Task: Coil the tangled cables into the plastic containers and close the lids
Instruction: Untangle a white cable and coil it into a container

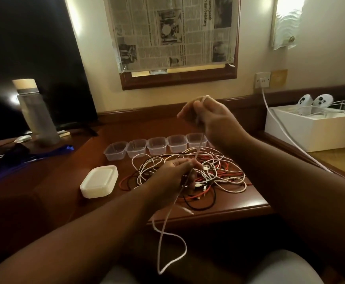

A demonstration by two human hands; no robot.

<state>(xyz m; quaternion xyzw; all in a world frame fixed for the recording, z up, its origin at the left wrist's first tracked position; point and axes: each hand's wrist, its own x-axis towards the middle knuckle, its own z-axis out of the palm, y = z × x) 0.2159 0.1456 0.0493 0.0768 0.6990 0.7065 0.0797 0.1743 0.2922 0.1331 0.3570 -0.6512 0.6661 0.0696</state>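
a: how far along am i?

b: early, i'd judge. my right hand (208, 117) holds one white cable (168, 216) up, its grip pinching the top; my left hand (175, 173) pinches the same cable lower down, over the pile. its tail hangs off the desk (218, 210) edge in a loop.

a: and the tubs?

b: five clear tubs (156, 147) in a row behind the pile, all bare inside as far as i see. a stack of lids (99, 181) sits left of the tangle (212, 175), none on.

a: so nothing is coiled?

b: no. white, red and black cables lie knotted together.

a: in the way?

b: a bottle (37, 113) far left, a white box (311, 130) right with a wall lead (278, 124) running past.
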